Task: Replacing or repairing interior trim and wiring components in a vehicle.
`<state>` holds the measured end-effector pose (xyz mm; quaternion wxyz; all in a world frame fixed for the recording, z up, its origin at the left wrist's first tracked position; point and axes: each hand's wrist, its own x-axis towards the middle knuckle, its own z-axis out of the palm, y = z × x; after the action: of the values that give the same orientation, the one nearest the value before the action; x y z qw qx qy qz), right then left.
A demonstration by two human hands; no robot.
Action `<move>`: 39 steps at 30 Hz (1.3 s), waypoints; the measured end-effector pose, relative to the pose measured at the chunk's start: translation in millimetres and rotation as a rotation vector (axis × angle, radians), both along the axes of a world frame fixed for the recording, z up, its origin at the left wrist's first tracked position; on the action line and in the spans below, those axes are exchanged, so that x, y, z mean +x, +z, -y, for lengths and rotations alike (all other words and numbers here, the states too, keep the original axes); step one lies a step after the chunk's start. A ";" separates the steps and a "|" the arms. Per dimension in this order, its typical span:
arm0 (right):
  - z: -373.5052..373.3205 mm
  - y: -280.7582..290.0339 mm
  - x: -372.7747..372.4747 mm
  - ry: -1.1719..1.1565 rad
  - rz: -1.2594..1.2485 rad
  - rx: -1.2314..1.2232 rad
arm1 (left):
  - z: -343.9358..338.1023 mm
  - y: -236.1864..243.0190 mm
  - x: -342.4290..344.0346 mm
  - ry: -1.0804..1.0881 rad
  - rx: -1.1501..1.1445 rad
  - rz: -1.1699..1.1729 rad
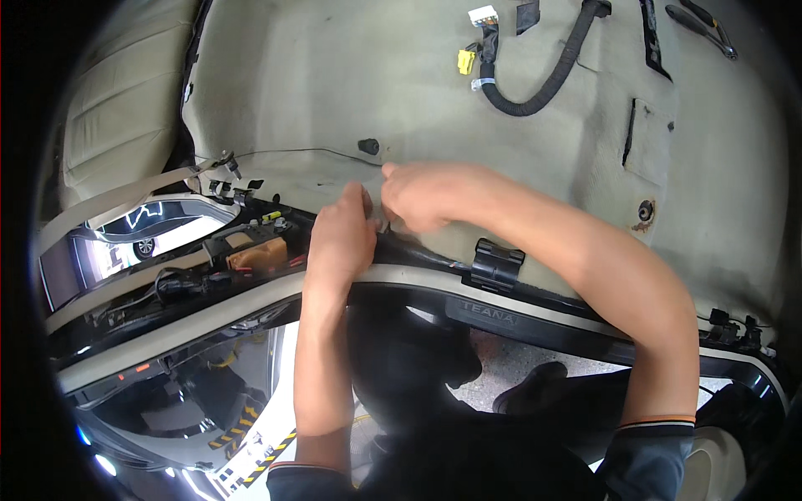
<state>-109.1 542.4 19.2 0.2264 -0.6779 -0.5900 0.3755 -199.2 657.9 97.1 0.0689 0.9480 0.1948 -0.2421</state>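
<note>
Head-worn fisheye view, looking down from above, near the left hand (342,230), right hand (430,194) and car carpet (334,75)

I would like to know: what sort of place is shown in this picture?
It looks like the inside of a partly stripped car, perhaps in a workshop: a beige seat, a loose wiring harness and a hand tool on the carpet.

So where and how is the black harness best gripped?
Probably the harness is best gripped around the middle of its U-bend, from the near side: that thick curve bows this way, clear of the white connector and yellow connector.
</note>
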 end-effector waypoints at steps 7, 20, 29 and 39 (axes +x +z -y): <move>7.8 -11.6 -8.9 -0.335 -0.103 0.336 | -4.2 -3.5 -1.8 -0.002 0.026 0.053; -27.4 -12.5 23.2 -0.178 -0.204 0.061 | 21.8 -0.7 -30.1 -0.237 0.255 0.338; -44.7 -6.9 17.3 -0.158 -0.394 -0.099 | 59.4 5.1 -50.9 -0.341 -0.208 0.382; -82.5 -15.6 10.4 -0.224 -0.350 0.167 | 44.2 0.0 -45.1 -0.369 -0.345 0.335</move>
<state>-98.6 624.8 3.5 0.4210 -0.6426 -0.4918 0.4099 -244.3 613.7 97.1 0.2148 0.9685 -0.0389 -0.1202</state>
